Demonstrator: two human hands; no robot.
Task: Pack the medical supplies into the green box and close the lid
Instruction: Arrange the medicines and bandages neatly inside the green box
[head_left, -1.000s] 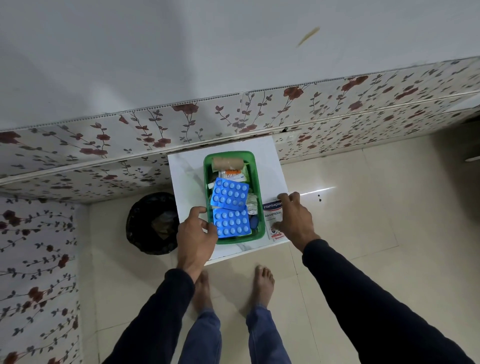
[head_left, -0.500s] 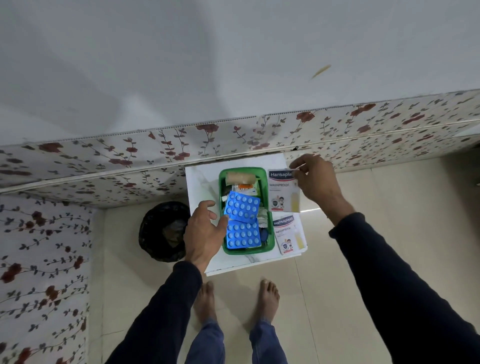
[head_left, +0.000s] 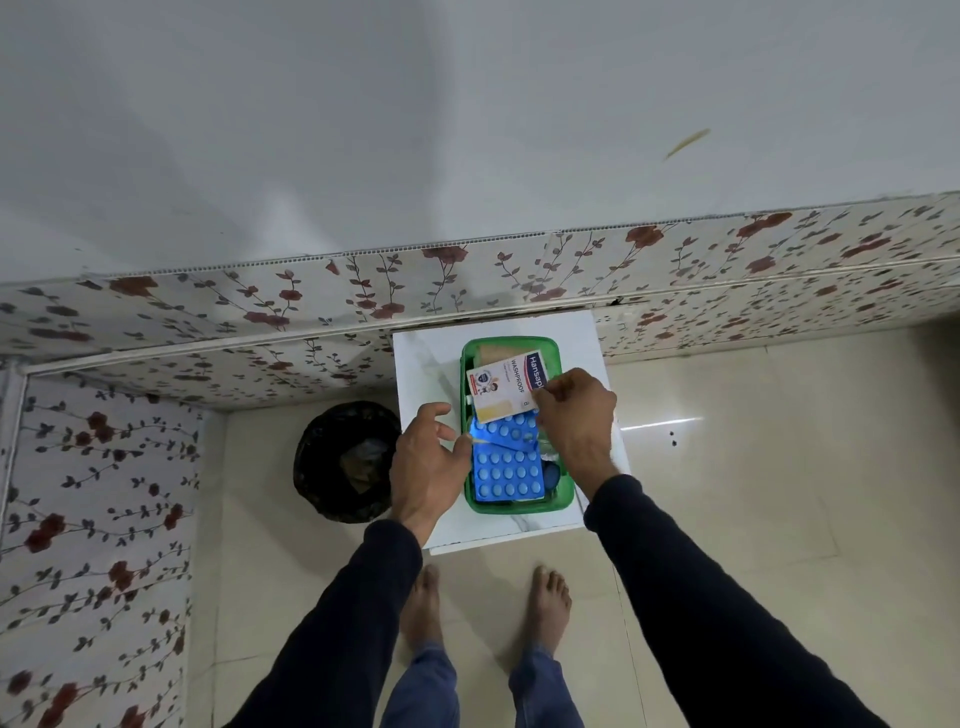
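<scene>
A green box (head_left: 519, 505) stands open on a small white table (head_left: 421, 364). Blue pill blister sheets (head_left: 506, 473) lie in its near half, and a tan bandage roll (head_left: 491, 351) shows at its far end. My right hand (head_left: 574, 415) pinches a white plaster packet (head_left: 504, 387) by its right edge and holds it flat over the box's far half. My left hand (head_left: 428, 462) rests at the box's left rim, fingers spread, holding nothing. The second plaster packet seen earlier on the table is hidden behind my right arm. No lid is visible.
A black bin (head_left: 345, 462) with a bag liner stands on the floor left of the table. The table backs against a wall with floral panelling (head_left: 291, 306). My bare feet (head_left: 483, 608) stand on pale floor tiles just before the table.
My right hand has carried the plaster packet from the table's far right to over the box, turning it sideways. My left hand stays by the left rim.
</scene>
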